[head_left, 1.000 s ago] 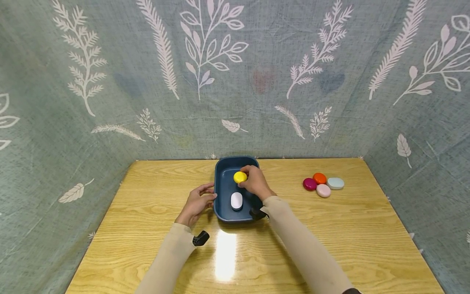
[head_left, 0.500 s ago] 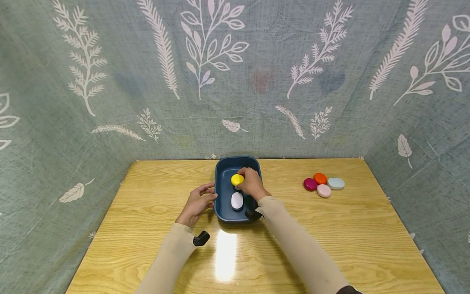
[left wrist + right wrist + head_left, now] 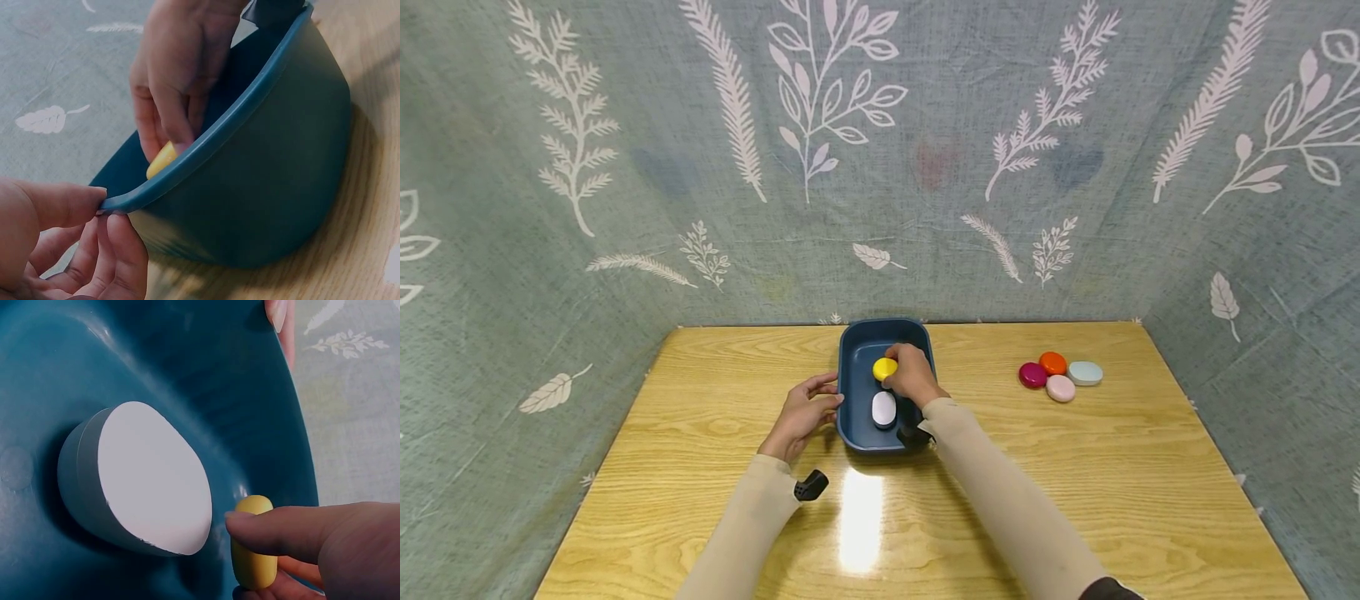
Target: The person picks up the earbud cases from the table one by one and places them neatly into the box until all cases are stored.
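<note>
**Two cases now inside the blue tub**

The right hand [image 3: 912,375] is lowering the yellow case [image 3: 885,367], pinched in its fingers, beside the white case [image 3: 883,408] in the tub [image 3: 848,433] at the desk's far edge. The left hand [image 3: 801,415] is pinching the tub's rim.

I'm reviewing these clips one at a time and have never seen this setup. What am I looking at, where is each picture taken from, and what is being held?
No machine here: a person works with two bare hands, wearing three cameras. The wide picture comes from the head; the two close-ups come from the wrists. On the wooden table stands a dark blue tub with a white oval case in it. The right hand pinches a yellow case inside the tub; its fingers show in the right wrist view. The left hand grips the tub's rim, seen close in the left wrist view. Four more cases lie to the right.
</note>
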Motion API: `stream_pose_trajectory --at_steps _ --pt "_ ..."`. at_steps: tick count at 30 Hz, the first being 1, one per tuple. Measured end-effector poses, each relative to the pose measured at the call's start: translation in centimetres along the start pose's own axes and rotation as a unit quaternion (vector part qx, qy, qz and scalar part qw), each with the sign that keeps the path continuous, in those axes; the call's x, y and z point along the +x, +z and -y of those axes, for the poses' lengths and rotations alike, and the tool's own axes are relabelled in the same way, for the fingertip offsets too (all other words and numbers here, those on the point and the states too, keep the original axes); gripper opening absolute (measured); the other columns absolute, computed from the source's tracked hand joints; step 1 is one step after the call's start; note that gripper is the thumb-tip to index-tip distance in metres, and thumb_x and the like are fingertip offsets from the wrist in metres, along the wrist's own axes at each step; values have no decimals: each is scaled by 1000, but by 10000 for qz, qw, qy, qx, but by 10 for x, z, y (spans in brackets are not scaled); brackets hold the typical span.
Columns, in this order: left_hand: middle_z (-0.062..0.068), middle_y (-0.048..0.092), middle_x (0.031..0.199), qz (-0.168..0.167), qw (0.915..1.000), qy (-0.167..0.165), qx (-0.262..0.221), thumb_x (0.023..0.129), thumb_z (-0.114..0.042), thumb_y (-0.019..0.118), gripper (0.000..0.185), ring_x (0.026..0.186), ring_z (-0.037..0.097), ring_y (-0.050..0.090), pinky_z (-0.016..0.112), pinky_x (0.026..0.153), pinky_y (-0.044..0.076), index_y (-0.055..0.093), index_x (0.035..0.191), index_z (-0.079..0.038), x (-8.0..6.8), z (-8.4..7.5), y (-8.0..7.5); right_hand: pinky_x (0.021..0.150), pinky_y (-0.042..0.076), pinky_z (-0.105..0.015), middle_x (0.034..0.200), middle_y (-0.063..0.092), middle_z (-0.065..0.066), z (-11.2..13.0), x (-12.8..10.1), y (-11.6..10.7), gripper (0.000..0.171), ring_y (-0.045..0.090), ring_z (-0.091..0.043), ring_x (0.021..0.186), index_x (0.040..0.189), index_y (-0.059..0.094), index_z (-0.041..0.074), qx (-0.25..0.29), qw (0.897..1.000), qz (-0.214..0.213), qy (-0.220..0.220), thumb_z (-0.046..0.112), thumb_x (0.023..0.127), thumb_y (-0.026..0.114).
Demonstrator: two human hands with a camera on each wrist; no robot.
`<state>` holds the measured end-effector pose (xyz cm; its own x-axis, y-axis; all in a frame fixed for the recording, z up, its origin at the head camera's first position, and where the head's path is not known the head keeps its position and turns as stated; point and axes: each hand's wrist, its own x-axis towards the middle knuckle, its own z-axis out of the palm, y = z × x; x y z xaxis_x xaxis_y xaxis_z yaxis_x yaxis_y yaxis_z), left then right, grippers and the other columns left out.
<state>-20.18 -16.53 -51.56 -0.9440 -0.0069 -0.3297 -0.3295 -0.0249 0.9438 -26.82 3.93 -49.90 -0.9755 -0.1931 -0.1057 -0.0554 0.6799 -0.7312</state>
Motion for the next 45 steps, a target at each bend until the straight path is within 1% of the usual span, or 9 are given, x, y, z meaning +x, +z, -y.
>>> stream_pose_trajectory --at_steps 7,10,15,21,23,28,31,37,45 --pt "16 54 125 81 10000 37 -8 102 2 65 51 82 12 60 24 70 55 53 152 0 -1 -2 1 106 54 -45 130 69 -22 -2 1 -1 49 65 -36 120 131 68 -6 -245 9997 36 72 -5 85 84" --pt "17 54 126 83 10000 38 -13 102 2 64 51 83 12 59 24 70 55 53 152 0 -2 -2 1 105 55 -45 131 69 -22 -1 -2 -4 47 65 -36 122 131 69 -6 -253 9996 25 91 -3 87 84" --pt "17 55 125 58 10000 54 25 101 3 64 50 84 13 60 24 70 55 54 150 1 -1 -1 1 103 55 -46 131 68 -22 2 -7 -10 45 65 -37 122 132 69 -5 -21 9999 -22 101 -3 89 82" --pt "15 55 122 2 10000 11 14 100 4 65 49 84 13 60 25 70 55 56 149 0 0 1 0 108 52 -46 135 66 -22 7 -13 -23 44 62 -37 126 134 68 -4 275 9996 -99 59 -2 91 80" --pt "16 55 123 33 10000 24 20 101 3 65 49 84 13 60 24 70 55 55 149 0 1 1 -1 109 52 -46 136 65 -22 8 -16 -28 44 62 -37 127 134 68 -3 364 9992 -130 33 -2 92 80" --pt "17 54 126 79 9999 64 41 102 2 64 50 85 12 60 23 70 55 54 150 1 0 1 -1 106 53 -47 136 65 -23 9 -27 -42 45 62 -38 125 136 67 -2 506 9983 -258 -146 -2 92 79" --pt "18 54 127 80 9999 61 38 102 2 65 50 85 12 60 23 70 54 54 150 1 0 0 -1 105 53 -47 137 65 -23 5 -33 -52 47 62 -40 125 138 65 -4 638 9970 -375 -232 -2 92 78" --pt "18 54 127 64 10000 20 -15 102 3 65 51 85 12 60 23 69 54 53 151 1 -1 0 0 110 51 -47 142 62 -24 -10 -41 -68 51 58 -42 132 142 61 -6 1108 9922 -546 -171 -5 93 76" --pt "19 53 128 74 10000 22 -52 102 3 64 51 85 13 60 22 69 54 53 151 2 -1 1 0 111 50 -49 140 62 -28 -39 -53 -89 47 58 -44 130 137 63 -9 1372 9863 -911 -82 -6 92 75"
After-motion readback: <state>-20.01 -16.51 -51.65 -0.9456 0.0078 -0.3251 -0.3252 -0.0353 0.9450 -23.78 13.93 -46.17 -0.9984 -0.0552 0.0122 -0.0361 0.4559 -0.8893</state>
